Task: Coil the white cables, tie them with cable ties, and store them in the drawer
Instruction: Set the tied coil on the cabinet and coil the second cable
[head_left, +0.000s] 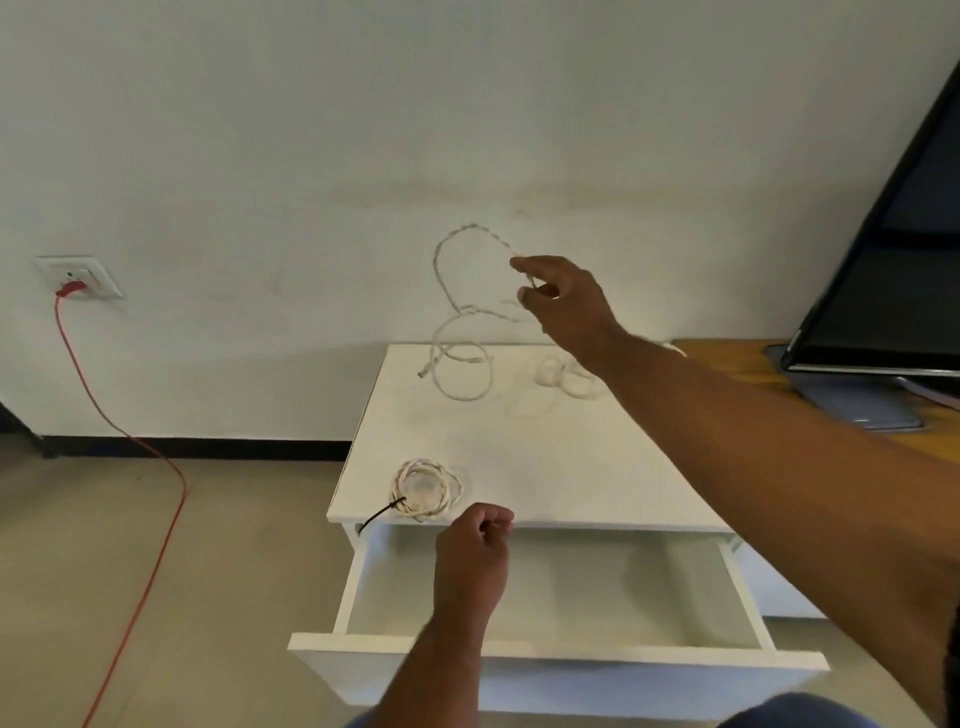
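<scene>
The right hand (566, 301) pinches the loose white cable (471, 227) and holds it up above the back of the bench (571, 457). The rest of that cable lies in loops on the back of the bench. The left hand (475, 540) is curled in a fist at the front edge of the bench, with nothing seen in it. A tied coil (426, 488) sits at the front edge too, just above the open drawer (550, 649). To coil well, I think the left hand should catch the cable, then make round loops, all the same size, with no twists.
</scene>
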